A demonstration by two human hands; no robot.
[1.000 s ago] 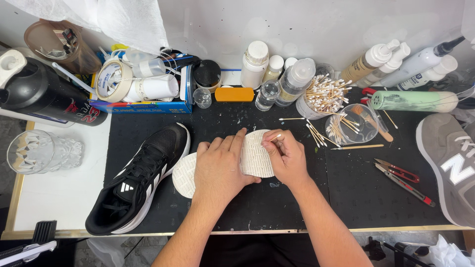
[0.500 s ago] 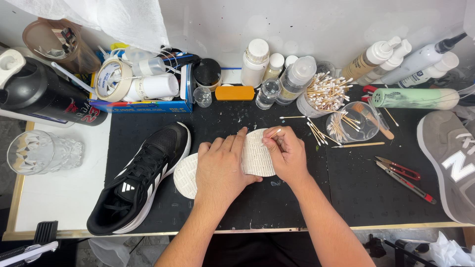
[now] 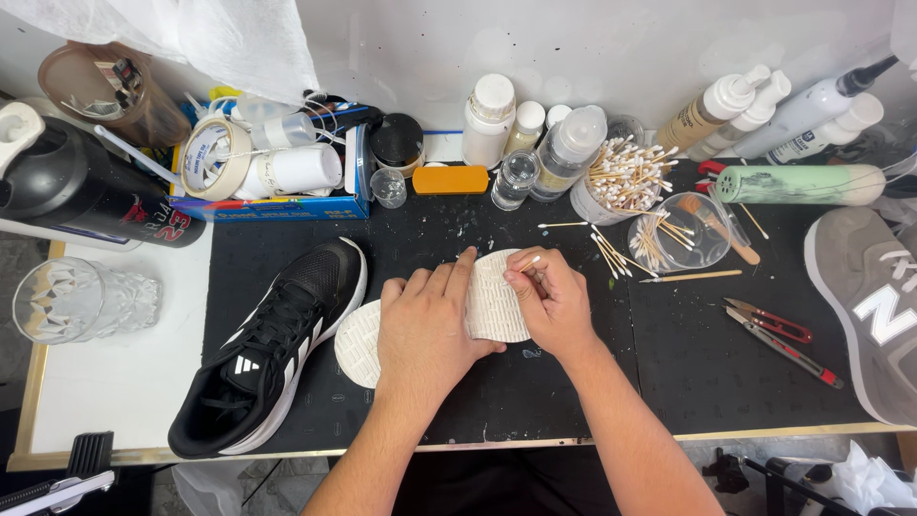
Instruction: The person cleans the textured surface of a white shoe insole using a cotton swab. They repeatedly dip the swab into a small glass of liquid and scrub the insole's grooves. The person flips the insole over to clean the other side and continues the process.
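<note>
At the far left of the bench (image 3: 124, 382) stands a clear cut-glass tumbler (image 3: 81, 298), with a black drinks bottle (image 3: 91, 196) lying behind it. Next comes a blue cardboard box (image 3: 277, 205) holding rolls of masking tape, and in front of it a black lace-up sports shoe with white stripes (image 3: 272, 349), resting upright on the black mat (image 3: 688, 363).

Just right of that shoe lies an upturned shoe with a white ribbed sole (image 3: 492, 296), sole facing up, at the middle of the mat. The left hand (image 3: 430, 320) lies flat and spread across the sole's middle, pressing it down. The right hand (image 3: 554, 301) rests on the sole's right end, fingers curled and pinched around a thin wooden stick (image 3: 528, 263) whose tip meets the sole.

Behind the hands stand white plastic bottles (image 3: 492, 119) and an orange block (image 3: 451, 180). Further right are a white tub of cotton swabs (image 3: 621, 182), a clear plastic cup of used swabs (image 3: 683, 229), red-handled snips (image 3: 769, 320), and, at the right edge, a grey suede trainer (image 3: 864, 306).
</note>
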